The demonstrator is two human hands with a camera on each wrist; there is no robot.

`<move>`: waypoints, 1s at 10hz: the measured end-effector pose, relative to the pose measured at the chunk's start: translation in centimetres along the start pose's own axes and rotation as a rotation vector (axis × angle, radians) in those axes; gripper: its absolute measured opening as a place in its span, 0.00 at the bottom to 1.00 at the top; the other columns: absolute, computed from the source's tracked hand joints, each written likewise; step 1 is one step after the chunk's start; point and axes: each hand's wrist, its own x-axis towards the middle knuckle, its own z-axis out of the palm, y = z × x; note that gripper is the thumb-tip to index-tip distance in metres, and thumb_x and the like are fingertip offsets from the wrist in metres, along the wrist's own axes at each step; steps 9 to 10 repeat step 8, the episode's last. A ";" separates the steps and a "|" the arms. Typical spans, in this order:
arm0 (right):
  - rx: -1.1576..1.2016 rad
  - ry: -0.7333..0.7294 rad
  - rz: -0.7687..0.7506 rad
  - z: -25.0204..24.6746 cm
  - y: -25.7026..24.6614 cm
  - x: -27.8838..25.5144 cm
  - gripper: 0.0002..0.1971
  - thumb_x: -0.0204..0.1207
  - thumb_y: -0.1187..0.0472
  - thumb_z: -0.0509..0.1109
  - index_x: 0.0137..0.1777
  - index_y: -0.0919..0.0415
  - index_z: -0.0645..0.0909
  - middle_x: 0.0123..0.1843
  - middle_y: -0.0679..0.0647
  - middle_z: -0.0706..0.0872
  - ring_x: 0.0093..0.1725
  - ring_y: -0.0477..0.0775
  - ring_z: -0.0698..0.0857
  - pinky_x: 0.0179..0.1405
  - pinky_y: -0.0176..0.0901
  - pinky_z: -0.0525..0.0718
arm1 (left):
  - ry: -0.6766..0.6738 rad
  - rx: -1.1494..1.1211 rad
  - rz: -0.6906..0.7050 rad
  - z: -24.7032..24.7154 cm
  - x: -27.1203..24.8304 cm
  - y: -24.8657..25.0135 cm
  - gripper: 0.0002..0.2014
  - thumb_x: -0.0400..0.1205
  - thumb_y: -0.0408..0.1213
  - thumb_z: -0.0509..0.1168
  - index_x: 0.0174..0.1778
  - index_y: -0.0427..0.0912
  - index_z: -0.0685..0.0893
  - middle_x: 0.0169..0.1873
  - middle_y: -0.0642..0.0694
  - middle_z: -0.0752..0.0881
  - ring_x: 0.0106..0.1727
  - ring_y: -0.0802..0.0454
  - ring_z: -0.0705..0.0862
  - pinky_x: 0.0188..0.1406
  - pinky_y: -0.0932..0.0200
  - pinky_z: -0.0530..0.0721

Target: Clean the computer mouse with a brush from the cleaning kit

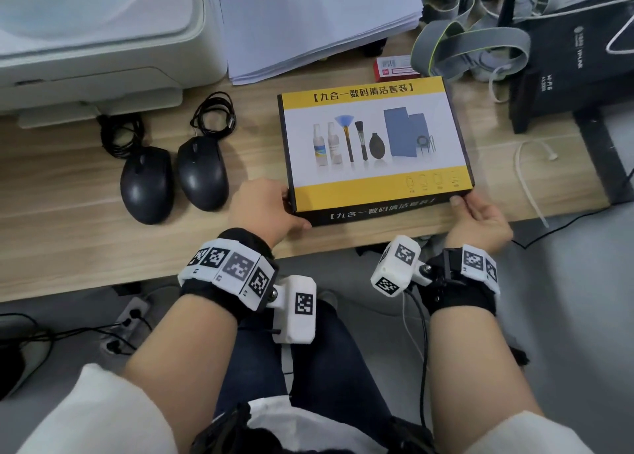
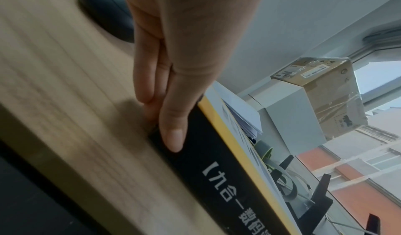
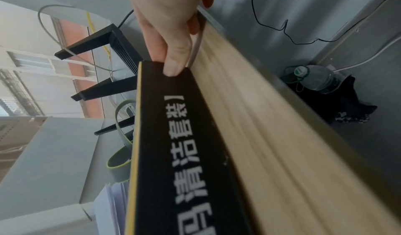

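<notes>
- Box of the cleaning kit (image 1: 374, 144), shut, lies flat on the wooden desk (image 1: 68, 247) at centre right of the head view.
- Left hand (image 1: 264, 210) grips its lower left corner; thumb (image 2: 173, 130) lies on the black front edge, fingers (image 2: 145, 84) together along the side.
- Right hand (image 1: 480, 220) pinches the lower right corner, thumb (image 3: 173, 61) on the front edge.
- Two black mice (image 1: 145, 184) (image 1: 202, 174) sit left of the box, apart from both hands.

We see the box (image 1: 374, 144) on the desk (image 1: 68, 247). Two mice (image 1: 145, 184) (image 1: 202, 174) lie at its 9 o'clock, paper (image 1: 308, 18) at 12.
</notes>
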 end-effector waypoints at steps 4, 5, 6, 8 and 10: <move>-0.054 -0.217 -0.100 1.7 -1.8 -0.4 0.22 0.78 0.58 0.63 0.72 0.53 0.70 0.66 0.44 0.78 0.69 0.46 0.75 0.75 0.40 0.68 | -0.126 -0.016 0.269 -0.8 1.7 0.0 0.59 0.61 0.32 0.81 0.80 0.61 0.49 0.82 0.57 0.37 0.82 0.53 0.55 0.72 0.56 0.68; -0.091 -0.202 -0.114 2.3 -1.4 -0.4 0.22 0.79 0.55 0.61 0.73 0.53 0.68 0.68 0.45 0.77 0.69 0.46 0.75 0.77 0.46 0.68 | -0.086 -0.072 0.274 -0.1 1.4 0.1 0.55 0.66 0.27 0.75 0.80 0.61 0.49 0.83 0.55 0.37 0.81 0.51 0.62 0.69 0.58 0.72; -0.151 -0.177 -0.129 2.5 -0.9 -0.3 0.23 0.79 0.52 0.60 0.74 0.50 0.67 0.73 0.47 0.75 0.73 0.49 0.73 0.79 0.56 0.63 | -0.106 0.061 0.256 0.1 1.5 0.7 0.53 0.70 0.25 0.71 0.81 0.57 0.44 0.82 0.51 0.32 0.72 0.40 0.74 0.64 0.48 0.79; -0.379 -0.060 -0.149 3.8 -5.1 -2.1 0.25 0.74 0.65 0.66 0.72 0.54 0.69 0.75 0.54 0.71 0.74 0.56 0.70 0.77 0.57 0.61 | -0.247 0.000 0.225 -2.5 1.8 1.5 0.44 0.72 0.38 0.75 0.80 0.48 0.57 0.84 0.46 0.42 0.76 0.45 0.70 0.72 0.54 0.70; -0.379 -0.060 -0.149 3.8 -5.1 -2.1 0.25 0.74 0.65 0.66 0.72 0.54 0.69 0.75 0.54 0.71 0.74 0.56 0.70 0.77 0.57 0.61 | -0.247 0.000 0.225 -2.5 1.8 1.5 0.44 0.72 0.38 0.75 0.80 0.48 0.57 0.84 0.46 0.42 0.76 0.45 0.70 0.72 0.54 0.70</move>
